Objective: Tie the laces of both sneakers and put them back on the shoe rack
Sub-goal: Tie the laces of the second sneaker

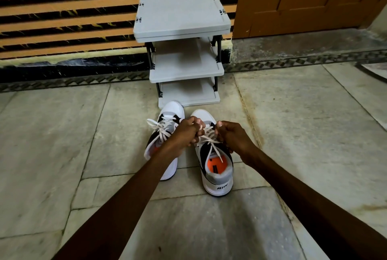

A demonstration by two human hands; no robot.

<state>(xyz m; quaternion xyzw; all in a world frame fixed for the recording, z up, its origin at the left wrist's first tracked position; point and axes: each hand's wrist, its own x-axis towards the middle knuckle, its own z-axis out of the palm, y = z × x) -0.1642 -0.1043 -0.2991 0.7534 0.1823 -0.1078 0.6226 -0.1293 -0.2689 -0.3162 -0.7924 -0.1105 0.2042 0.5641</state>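
Observation:
Two white, grey and black sneakers with orange insoles stand side by side on the floor, toes pointing at the rack. The left sneaker has loose laces spread over its tongue, and my left forearm covers its heel. Over the right sneaker my left hand and my right hand are each closed on a strand of its white lace, held up above the tongue. The grey shoe rack stands just beyond the toes with three bare shelves.
The rack stands against a wall of orange and black stripes. A brown wooden door is at the right. The floor is pale stone tile with a dark patterned border along the wall.

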